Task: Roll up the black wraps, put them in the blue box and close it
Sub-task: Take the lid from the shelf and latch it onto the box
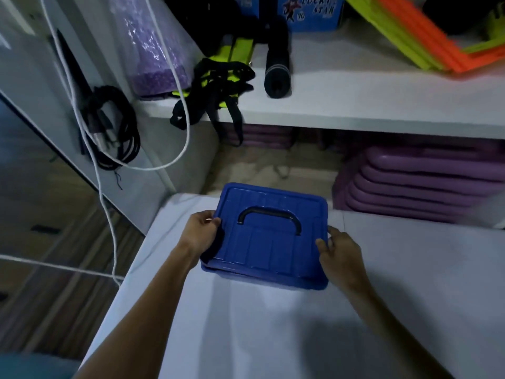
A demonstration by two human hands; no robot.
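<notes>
The blue box [269, 274] stands on a white table [287, 332] with its blue lid [270, 242] lying on top, black handle [270, 218] flat. My left hand [200, 232] grips the lid's left edge, where a black latch or a bit of black wrap shows; I cannot tell which. My right hand [340, 254] holds the lid's right edge. The lid sits slightly tilted over the box. No black wraps are visible outside the box.
A white shelf [355, 105] behind the table carries black and yellow straps [218, 86], a black rolled item [277, 75], a purple foam roller [153, 50] and orange and yellow bars [426, 42]. Purple mats [426, 181] are stacked below. White cable [109, 203] and black cords [114, 127] hang at left.
</notes>
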